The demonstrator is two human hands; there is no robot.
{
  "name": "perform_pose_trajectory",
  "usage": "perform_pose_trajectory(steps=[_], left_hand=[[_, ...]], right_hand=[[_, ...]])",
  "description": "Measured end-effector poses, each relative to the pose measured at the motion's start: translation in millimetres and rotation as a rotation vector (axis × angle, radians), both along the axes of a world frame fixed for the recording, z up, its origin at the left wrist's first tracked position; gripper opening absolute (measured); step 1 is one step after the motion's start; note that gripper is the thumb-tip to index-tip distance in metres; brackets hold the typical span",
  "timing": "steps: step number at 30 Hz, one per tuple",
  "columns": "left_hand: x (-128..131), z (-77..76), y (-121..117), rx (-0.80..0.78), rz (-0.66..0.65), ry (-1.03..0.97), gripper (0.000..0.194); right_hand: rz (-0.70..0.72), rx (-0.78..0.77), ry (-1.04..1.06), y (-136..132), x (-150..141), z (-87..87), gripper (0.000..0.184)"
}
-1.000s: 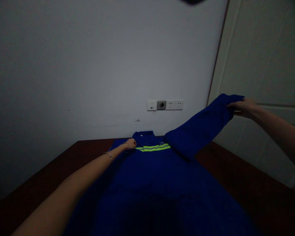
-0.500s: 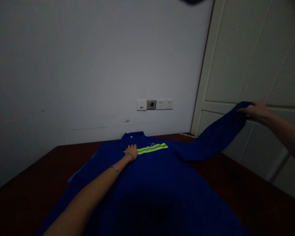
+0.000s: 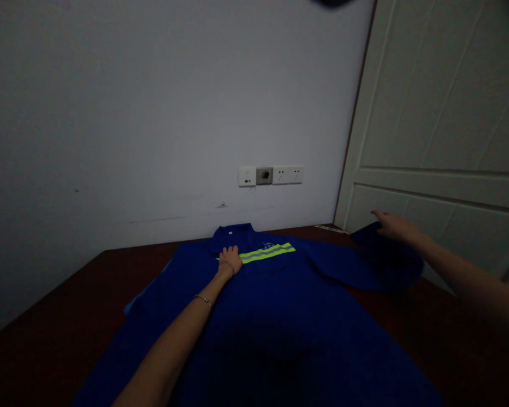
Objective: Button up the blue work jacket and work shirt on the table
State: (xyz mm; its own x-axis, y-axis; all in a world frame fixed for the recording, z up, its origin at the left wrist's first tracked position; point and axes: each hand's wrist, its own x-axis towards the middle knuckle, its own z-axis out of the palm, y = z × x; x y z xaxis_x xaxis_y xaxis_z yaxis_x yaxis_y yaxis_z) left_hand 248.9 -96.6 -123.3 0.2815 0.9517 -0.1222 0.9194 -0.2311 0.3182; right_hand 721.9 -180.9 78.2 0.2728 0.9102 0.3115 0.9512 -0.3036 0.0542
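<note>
Pale wall (image 3: 173,113), panelled door (image 3: 441,113).

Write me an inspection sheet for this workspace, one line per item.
Surface: dark reddish-brown tabletop, against the wall; poorly lit.
Work items: blue garment spread out, collar toward the wall, yellow-green and grey stripe across the chest; light-blue edge at its left side.
Clutter: thin pale strip at the far corner, too small to identify.
Left hand: on the chest, at the stripe's left end.
Right hand: at the sleeve; grip unclear.
Cables: nothing seen.
Surroundings: wall sockets, scuff marks on the wall, pale panelled door at right.
</note>
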Motion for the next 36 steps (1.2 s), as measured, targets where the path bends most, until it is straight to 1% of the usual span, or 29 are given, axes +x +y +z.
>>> perform_pose_trajectory(steps=[1, 3, 5, 7, 10, 12, 13, 15, 17, 18, 20, 22, 24, 26, 28, 30, 32, 33, 35, 36], left_hand=[[0, 0.4, 0, -0.004, 0.001, -0.003, 0.034], [0, 0.6, 0, -0.006, 0.003, -0.007, 0.034], [1, -0.4, 1, 0.002, 0.006, -0.01, 0.034], [1, -2.2, 2, 0.011, 0.011, -0.016, 0.033], [0, -5.0, 3, 0.022, 0.017, -0.038, 0.032], [-1, -6.1, 5, 0.028, 0.03, -0.066, 0.031], [-1, -6.4, 6, 0.027, 0.045, -0.09, 0.03], [-3, -6.6, 8, -0.016, 0.132, -0.196, 0.027], [-7, -6.5, 11, -0.078, 0.249, -0.323, 0.025], [-9, -6.4, 12, -0.102, 0.299, -0.373, 0.025], [-14, -6.1, 13, -0.114, 0.367, -0.424, 0.027], [-17, -4.7, 13, -0.104, 0.435, -0.435, 0.033], [-15, -0.4, 11, -0.087, 0.518, -0.445, 0.04], [-7, 8.8, 5, -0.064, 0.567, -0.461, 0.045], [8, 24.1, -5, -0.029, 0.569, -0.494, 0.045], [26, 44.1, -24, 0.03, 0.509, -0.553, 0.042], [43, 65.2, -51, 0.151, 0.247, -0.722, 0.035], [49, 74.6, -68, 0.166, 0.095, -0.784, 0.032], [55, 88.4, -103, 0.127, -0.191, -0.836, 0.027], [55, 92.4, -120, 0.064, -0.359, -0.811, 0.023]], right_hand=[[0.009, -0.047, -0.116, -2, -9, -7.7, 0.048], [0.085, -0.083, -0.267, -6, -34, -23.3, 0.051], [0.211, -0.133, -0.243, -6, -64, -40.9, 0.052], [0.32, -0.155, -0.111, -5, -99, -61.6, 0.053], [0.476, -0.133, 0.153, -3, -156, -95.1, 0.056], [0.534, -0.127, 0.327, -4, -193, -114.7, 0.058], [0.55, -0.149, 0.408, -6, -211, -122.5, 0.059], [0.597, -0.271, 0.527, -12, -242, -133.4, 0.063], [0.641, -0.36, 0.533, -19, -265, -138.8, 0.063], [0.656, -0.382, 0.504, -23, -272, -140.1, 0.061], [0.659, -0.374, 0.436, -30, -280, -141.8, 0.053], [0.641, -0.353, 0.412, -34, -281, -143.6, 0.048], [0.625, -0.342, 0.425, -34, -279, -145.6, 0.046], [0.617, -0.342, 0.437, -34, -278, -147.2, 0.046], [0.612, -0.332, 0.444, -34, -278, -147.8, 0.046], [0.609, -0.316, 0.454, -35, -278, -147.9, 0.046], [0.6, -0.303, 0.459, -35, -278, -148.7, 0.046], [0.598, -0.3, 0.464, -36, -277, -149.5, 0.045], [0.618, -0.3, 0.481, -36, -276, -151.8, 0.044], [0.624, -0.295, 0.49, -36, -275, -153.1, 0.043]])
